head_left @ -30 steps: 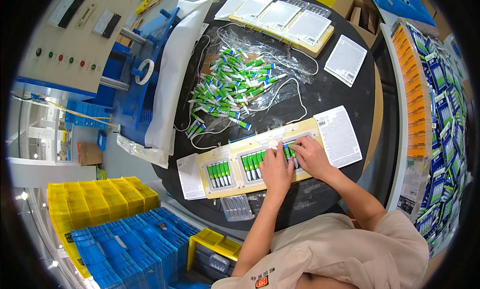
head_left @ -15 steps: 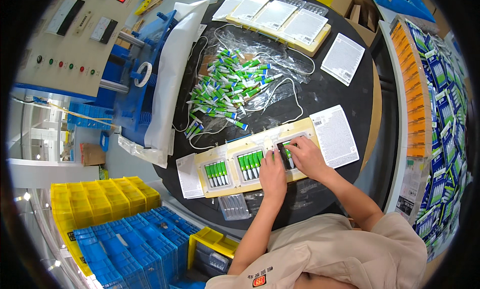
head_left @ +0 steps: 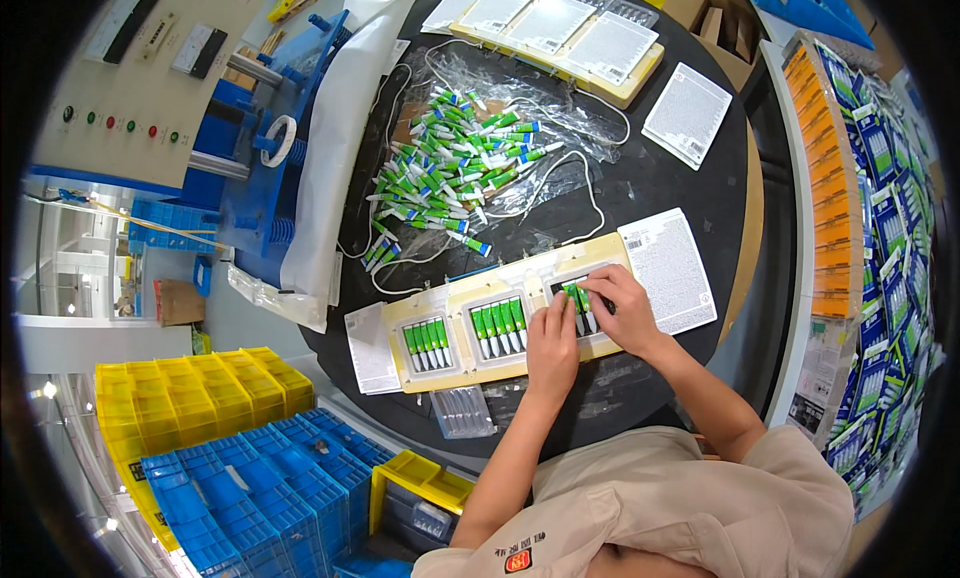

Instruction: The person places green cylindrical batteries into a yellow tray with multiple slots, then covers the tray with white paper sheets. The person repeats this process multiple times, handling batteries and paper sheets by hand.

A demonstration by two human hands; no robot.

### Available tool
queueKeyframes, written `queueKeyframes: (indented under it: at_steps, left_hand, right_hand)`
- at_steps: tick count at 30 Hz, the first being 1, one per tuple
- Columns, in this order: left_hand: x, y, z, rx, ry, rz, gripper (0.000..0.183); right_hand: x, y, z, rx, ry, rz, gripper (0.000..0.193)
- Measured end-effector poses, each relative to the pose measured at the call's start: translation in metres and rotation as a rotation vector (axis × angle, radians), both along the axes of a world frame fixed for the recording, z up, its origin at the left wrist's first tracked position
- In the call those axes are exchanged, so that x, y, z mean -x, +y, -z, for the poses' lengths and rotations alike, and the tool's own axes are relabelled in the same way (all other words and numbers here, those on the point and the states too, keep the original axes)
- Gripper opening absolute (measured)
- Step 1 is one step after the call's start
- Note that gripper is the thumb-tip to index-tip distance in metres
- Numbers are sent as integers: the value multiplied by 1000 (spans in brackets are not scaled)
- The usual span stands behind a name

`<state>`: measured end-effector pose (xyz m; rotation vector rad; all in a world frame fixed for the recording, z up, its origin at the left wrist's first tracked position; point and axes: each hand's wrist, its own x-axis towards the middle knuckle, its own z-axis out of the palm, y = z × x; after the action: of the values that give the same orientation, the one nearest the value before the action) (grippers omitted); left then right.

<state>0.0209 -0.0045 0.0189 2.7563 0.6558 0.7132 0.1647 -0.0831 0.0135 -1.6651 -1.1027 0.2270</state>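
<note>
A long yellow tray (head_left: pixel 459 294) lies across the near side of the table, with three windows holding clear blister inserts. Small green-and-white tubes stand side by side in the left window (head_left: pixel 427 344) and the middle one (head_left: pixel 497 328). At the right window, my right hand (head_left: pixel 626 310) has thumb and fingers closed on a green tube (head_left: pixel 583 294) among others in the dark opening. My left hand (head_left: pixel 553 346) rests at that window's left edge, fingers bent and pressed together; whatever is under its fingertips is hidden.
Beyond the tray is a heap of loose tubes (head_left: pixel 450 168) on plastic film, with a white cord around. White printed cards (head_left: pixel 668 268) lie at the tray's ends. Another card-covered yellow tray (head_left: pixel 625 90) sits at the back. Blue bins (head_left: pixel 250 498) stand lower left; a machine (head_left: pixel 130 88) upper left.
My right hand has shifted slightly right and its fingers have turned in the right window. More green tubes show there now. My left hand remains close by at the window's left edge.
</note>
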Motion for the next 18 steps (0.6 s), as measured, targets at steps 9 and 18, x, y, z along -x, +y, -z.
queueKeyframes:
  at_steps: [9,18]
  left_hand:
    - [9,1,5,45,-19,96,45]
    - [30,6,-5,160,190,150,50]
  right_hand:
    - [-30,32,-14,14,-34,22,20]
    - [-41,84,-27,11,22,46,21]
